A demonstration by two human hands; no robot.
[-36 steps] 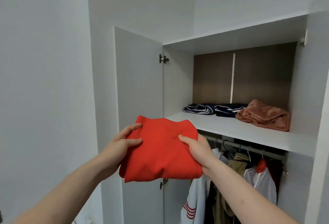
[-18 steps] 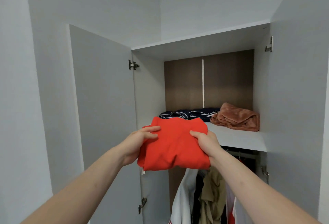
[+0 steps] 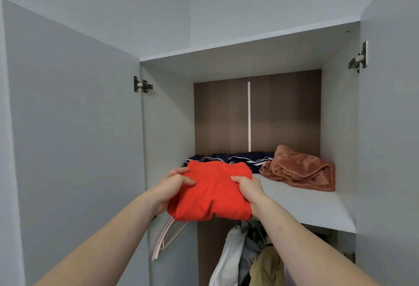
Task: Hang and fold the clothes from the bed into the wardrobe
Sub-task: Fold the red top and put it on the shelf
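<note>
At the wardrobe shelf (image 3: 306, 206), both hands' fingers (image 3: 187, 181) grip the red garment (image 3: 213, 192), folded, lengthwise inward.

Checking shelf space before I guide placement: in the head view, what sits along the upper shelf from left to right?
red folded garment held at the shelf's front-left edge → navy striped clothes → folded rust-pink fleece.

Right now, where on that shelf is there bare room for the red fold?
Front of the shelf, right of the red garment and before the pink blanket, is bare. The back is crowded: navy striped clothes left, blanket right. Both hands grip the garment.
</note>
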